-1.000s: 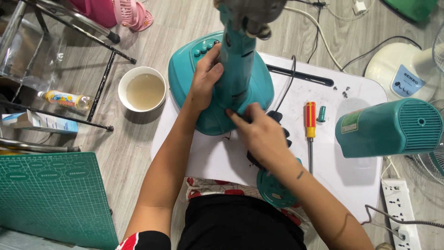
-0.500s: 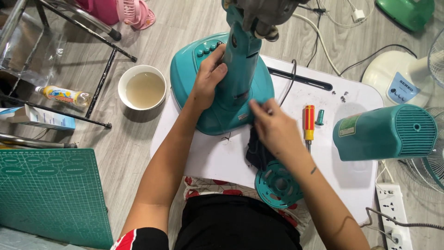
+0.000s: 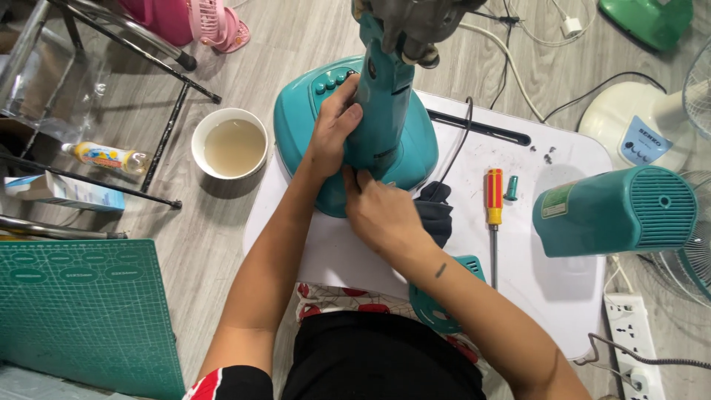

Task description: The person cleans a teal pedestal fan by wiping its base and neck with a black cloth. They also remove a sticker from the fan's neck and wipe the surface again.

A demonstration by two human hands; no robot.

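A teal fan base with an upright teal stem stands on a white board. My left hand grips the stem from the left side, near the base's row of buttons. My right hand presses its fingertips against the foot of the stem on the near side; whether it holds anything is hidden. A dark cloth lies just right of that hand. The bare motor sits at the top of the stem.
A red-and-yellow screwdriver, a small teal knob and loose screws lie on the board. A teal motor cover rests at right, a bowl of cloudy liquid at left, a green cutting mat at lower left, a power strip at lower right.
My right hand has moved left from beside the screwdriver and dark cloth to the foot of the stem. My left hand stays on the stem.
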